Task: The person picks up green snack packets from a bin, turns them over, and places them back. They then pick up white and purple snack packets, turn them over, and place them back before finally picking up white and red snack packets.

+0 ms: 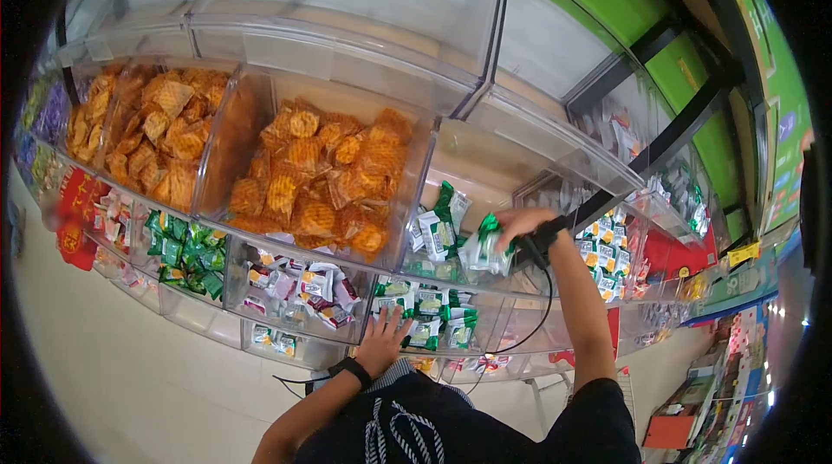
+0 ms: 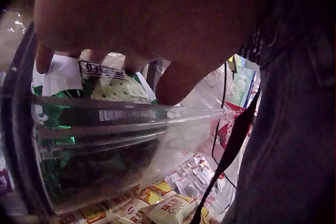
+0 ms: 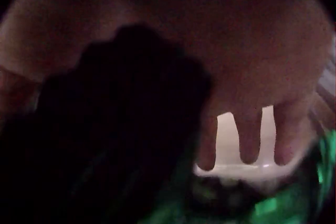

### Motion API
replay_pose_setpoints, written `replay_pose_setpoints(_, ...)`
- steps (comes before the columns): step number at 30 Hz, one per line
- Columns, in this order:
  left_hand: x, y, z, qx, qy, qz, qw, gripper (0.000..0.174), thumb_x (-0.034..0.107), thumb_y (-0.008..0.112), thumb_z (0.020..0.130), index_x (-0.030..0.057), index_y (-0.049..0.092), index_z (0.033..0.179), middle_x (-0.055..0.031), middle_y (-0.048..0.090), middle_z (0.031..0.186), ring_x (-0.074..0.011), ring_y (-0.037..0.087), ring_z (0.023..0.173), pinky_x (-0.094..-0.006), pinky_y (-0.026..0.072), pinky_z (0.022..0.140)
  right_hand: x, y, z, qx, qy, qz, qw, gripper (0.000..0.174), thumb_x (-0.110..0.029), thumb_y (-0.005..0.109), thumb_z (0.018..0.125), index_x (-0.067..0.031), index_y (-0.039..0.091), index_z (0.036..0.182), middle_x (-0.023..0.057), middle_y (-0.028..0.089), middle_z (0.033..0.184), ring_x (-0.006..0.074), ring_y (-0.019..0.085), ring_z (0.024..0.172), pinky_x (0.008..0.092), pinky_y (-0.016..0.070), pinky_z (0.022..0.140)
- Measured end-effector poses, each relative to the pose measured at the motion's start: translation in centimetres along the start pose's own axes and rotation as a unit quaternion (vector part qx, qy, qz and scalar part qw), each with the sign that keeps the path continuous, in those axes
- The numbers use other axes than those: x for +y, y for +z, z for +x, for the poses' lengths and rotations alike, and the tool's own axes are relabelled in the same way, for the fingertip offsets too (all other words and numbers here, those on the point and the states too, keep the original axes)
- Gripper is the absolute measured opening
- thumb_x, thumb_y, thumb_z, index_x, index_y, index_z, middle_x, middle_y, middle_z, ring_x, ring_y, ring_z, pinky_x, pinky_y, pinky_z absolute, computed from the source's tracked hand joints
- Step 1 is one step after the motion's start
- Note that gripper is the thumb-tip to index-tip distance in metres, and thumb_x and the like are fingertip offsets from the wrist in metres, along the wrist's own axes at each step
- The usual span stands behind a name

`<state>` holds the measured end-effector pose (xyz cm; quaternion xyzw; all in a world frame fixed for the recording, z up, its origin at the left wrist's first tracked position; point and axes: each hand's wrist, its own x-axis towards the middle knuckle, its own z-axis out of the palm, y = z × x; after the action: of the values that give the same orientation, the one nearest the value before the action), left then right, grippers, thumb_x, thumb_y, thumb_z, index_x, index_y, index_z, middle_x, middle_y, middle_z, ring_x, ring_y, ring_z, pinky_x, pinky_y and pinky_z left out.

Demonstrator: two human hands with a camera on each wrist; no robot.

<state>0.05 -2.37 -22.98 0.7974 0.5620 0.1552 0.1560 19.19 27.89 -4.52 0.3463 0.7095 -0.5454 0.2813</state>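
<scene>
In the head view my right hand (image 1: 523, 227) grips green-and-white snack packets (image 1: 487, 249) at the front of a clear bin; more of the same packets (image 1: 436, 228) lie beside them. The right wrist view is dark, with the fingers (image 3: 248, 145) pointing down over green wrapping (image 3: 283, 205). My left hand (image 1: 381, 344), its fingers spread, rests at the front edge of the lower bin of green-and-white packets (image 1: 429, 317). Seen from the left wrist, that hand (image 2: 152, 29) lies over the bin's clear front wall (image 2: 121, 124), with a green packet (image 2: 113, 85) behind it.
Left of my right hand, a large bin holds orange-brown snacks in clear wrappers (image 1: 303, 178). Lower bins hold purple-and-white packets (image 1: 303, 286) and green packets (image 1: 186, 252). Clear dividers (image 1: 420, 178) separate the bins. A black cable (image 1: 546, 317) hangs from my right wrist.
</scene>
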Motion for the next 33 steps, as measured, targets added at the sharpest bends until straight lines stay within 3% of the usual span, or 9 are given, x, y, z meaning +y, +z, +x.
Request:
replay_pose_setpoints(3, 0.0, 0.0, 0.1, -0.004, -0.004, -0.001, 1.0, 0.05, 0.016, 0.046, 0.074, 0.0113, 0.036, 0.123, -0.0153, 0.024, 0.132, -0.0364, 0.026, 0.119, -0.051, 0.0293, 0.091, 2.2, 2.3, 1.8, 0.062, -0.037, -0.135, 0.988, 0.065, -0.032, 0.07, 0.058, 0.0021, 0.047, 0.108, 0.0139, 0.045, 0.111, 0.0243, 0.04, 0.104, 0.0318, 0.0297, 0.088)
replay_pose_setpoints(10, 0.1, -0.6, 0.3, -0.008, -0.001, 0.014, 1.0, 0.052, 0.017, 0.049, 0.074, 0.0117, 0.035, 0.124, -0.0151, 0.025, 0.131, -0.0367, 0.026, 0.119, -0.0506, 0.0292, 0.091, 0.1, 2.7, 0.3, -0.05, 0.041, -0.035, 0.997, 0.056, -0.029, 0.069, 0.06, 0.0021, 0.05, 0.103, 0.0104, 0.051, 0.102, 0.0212, 0.047, 0.095, 0.0301, 0.0353, 0.081)
replay_pose_setpoints(13, 0.6, -3.1, 0.7, -0.047, -0.014, -0.043, 0.998, 0.056, 0.018, 0.053, 0.073, 0.0116, 0.033, 0.125, -0.0166, 0.027, 0.13, -0.0377, 0.026, 0.118, -0.0513, 0.0287, 0.091, -0.6, 4.1, -2.5, 0.133, -0.008, -0.04, 0.99, 0.05, -0.023, 0.07, 0.061, 0.0007, 0.052, 0.101, 0.005, 0.056, 0.093, 0.0159, 0.051, 0.084, 0.028, 0.0398, 0.074)
replay_pose_setpoints(19, 2.5, -10.7, 3.3, -0.014, -0.021, -0.134, 0.991, 0.058, 0.018, 0.054, 0.075, 0.0062, 0.028, 0.126, -0.0196, 0.033, 0.125, -0.0331, 0.032, 0.116, -0.043, 0.0321, 0.091, -4.0, 10.5, -7.3, 0.424, -0.295, 0.413, 0.75, 0.039, -0.002, 0.059, 0.07, 0.0002, 0.045, 0.106, 0.0067, 0.055, 0.095, 0.014, 0.055, 0.083, 0.0259, 0.045, 0.071)
replay_pose_setpoints(23, 5.9, -15.9, 4.8, 0.047, -0.044, -0.679, 0.731, 0.052, 0.017, 0.052, 0.083, -0.0008, 0.026, 0.124, -0.0108, 0.041, 0.118, -0.018, 0.043, 0.107, -0.0314, 0.0346, 0.089, -5.5, 19.4, -5.1, 0.336, -0.356, 0.581, 0.65, 0.045, -0.01, 0.058, 0.07, -0.0014, 0.043, 0.112, 0.0081, 0.055, 0.1, 0.019, 0.054, 0.091, 0.0341, 0.0429, 0.082)
replay_pose_setpoints(25, 6.7, -17.1, 4.6, 0.016, -0.038, -0.739, 0.673, 0.051, 0.014, 0.05, 0.083, 0.0006, 0.024, 0.125, -0.0071, 0.039, 0.119, -0.0148, 0.039, 0.108, -0.0309, 0.0337, 0.09, -5.4, 21.3, -4.4, 0.273, -0.359, 0.685, 0.572, 0.046, -0.011, 0.059, 0.07, -0.0009, 0.043, 0.112, 0.0087, 0.054, 0.103, 0.0196, 0.054, 0.093, 0.0341, 0.0425, 0.082)
replay_pose_setpoints(28, 7.1, -17.3, 3.8, -0.04, -0.109, -0.818, 0.564, 0.054, 0.011, 0.048, 0.082, -0.0002, 0.021, 0.127, -0.0096, 0.035, 0.124, -0.0172, 0.035, 0.115, -0.0322, 0.0288, 0.095, -4.2, 23.3, -3.8, 0.309, -0.361, 0.65, 0.593, 0.048, -0.012, 0.06, 0.07, -0.0006, 0.042, 0.113, 0.0089, 0.053, 0.106, 0.0195, 0.052, 0.096, 0.0338, 0.0412, 0.083)
replay_pose_setpoints(31, 8.1, -18.2, 3.3, -0.011, -0.078, -0.736, 0.672, 0.058, 0.008, 0.052, 0.079, 0.0, 0.02, 0.127, -0.0091, 0.035, 0.124, -0.0169, 0.036, 0.114, -0.0318, 0.0306, 0.094, -4.7, 24.0, -3.9, 0.309, -0.365, 0.652, 0.588, 0.053, -0.012, 0.063, 0.068, -0.0018, 0.041, 0.115, 0.0073, 0.053, 0.106, 0.019, 0.051, 0.098, 0.0324, 0.0398, 0.085)
replay_pose_setpoints(33, 8.8, -18.4, 3.1, 0.003, -0.128, -0.758, 0.639, 0.058, 0.002, 0.058, 0.076, 0.003, 0.026, 0.124, -0.0064, 0.041, 0.116, -0.0134, 0.04, 0.107, -0.026, 0.0325, 0.09, -5.8, 24.2, -4.4, 0.339, -0.38, 0.624, 0.592, 0.057, -0.009, 0.064, 0.068, -0.0034, 0.039, 0.118, 0.0056, 0.052, 0.105, 0.018, 0.051, 0.097, 0.031, 0.0395, 0.085)
